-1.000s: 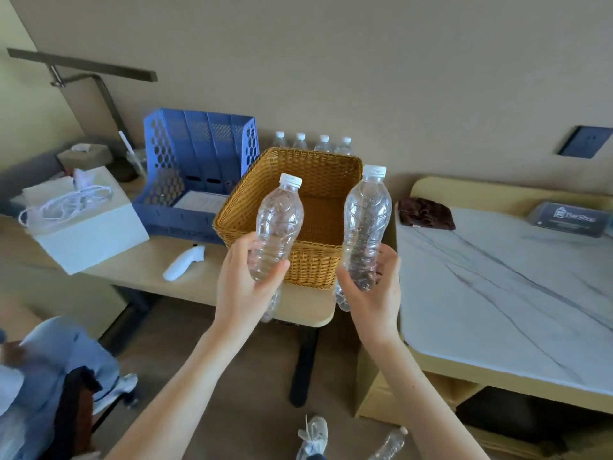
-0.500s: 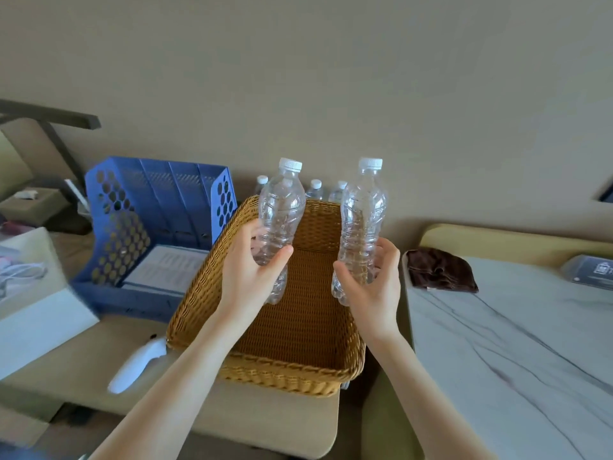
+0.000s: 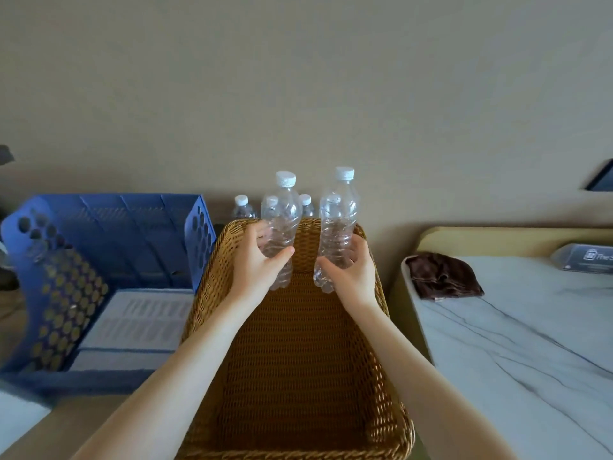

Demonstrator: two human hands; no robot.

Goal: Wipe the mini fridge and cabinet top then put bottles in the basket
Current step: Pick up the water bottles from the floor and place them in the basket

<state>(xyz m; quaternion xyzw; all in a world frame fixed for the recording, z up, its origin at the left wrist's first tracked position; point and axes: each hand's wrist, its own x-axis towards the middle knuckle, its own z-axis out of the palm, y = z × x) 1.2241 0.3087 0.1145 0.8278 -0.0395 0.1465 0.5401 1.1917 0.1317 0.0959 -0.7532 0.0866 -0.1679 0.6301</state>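
The only legible lettering sits at about three o'clock, on the flat grey translucent plastic box [image 3: 585, 260] lying on the white, grey-veined marble-look top [image 3: 530, 343]. Pale letters read "The S", the rest cut off by the frame's edge, and a small square logo stands just at nine o'clock of the word. A finer line beneath is too blurred to read. At eight o'clock, white printed sheets [image 3: 132, 323] in the blue perforated plastic file tray [image 3: 66, 293] show rows of print, too blurred to read
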